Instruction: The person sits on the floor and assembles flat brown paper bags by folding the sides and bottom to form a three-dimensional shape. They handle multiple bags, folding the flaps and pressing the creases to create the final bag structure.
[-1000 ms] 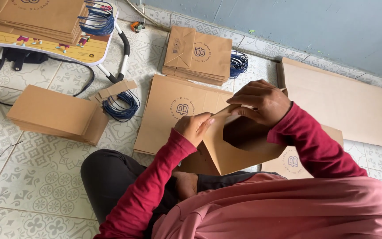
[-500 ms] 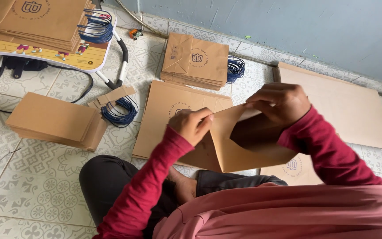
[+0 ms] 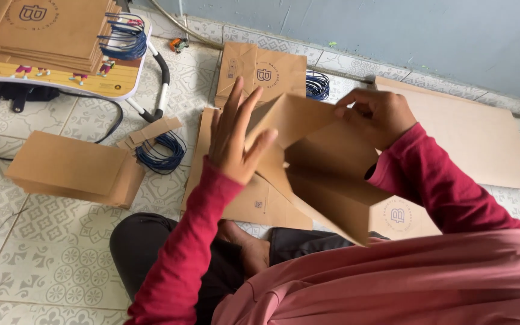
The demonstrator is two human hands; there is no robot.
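A half-formed brown paper bag [image 3: 323,162] is held up in front of me, its folded bottom opened out. My left hand [image 3: 235,135] presses flat against the bag's left side, fingers spread and straight. My right hand [image 3: 375,115] pinches the bag's upper right edge. Under the bag lies a flat brown bag sheet [image 3: 254,201] on the tiled floor. My crossed legs in dark trousers [image 3: 151,253] sit below it.
A stack of finished bags [image 3: 263,75] lies ahead beside blue cord handles [image 3: 317,84]. More stacked bags [image 3: 70,168] and a blue cord coil [image 3: 160,150] lie at left. A small folding table [image 3: 61,81] holds another bag stack. Large cardboard sheets [image 3: 470,138] lie at right.
The bag has been lifted and turned, its folded end opened wider. My left hand went from pinching an edge to lying flat with fingers spread. My right hand rose with the bag.
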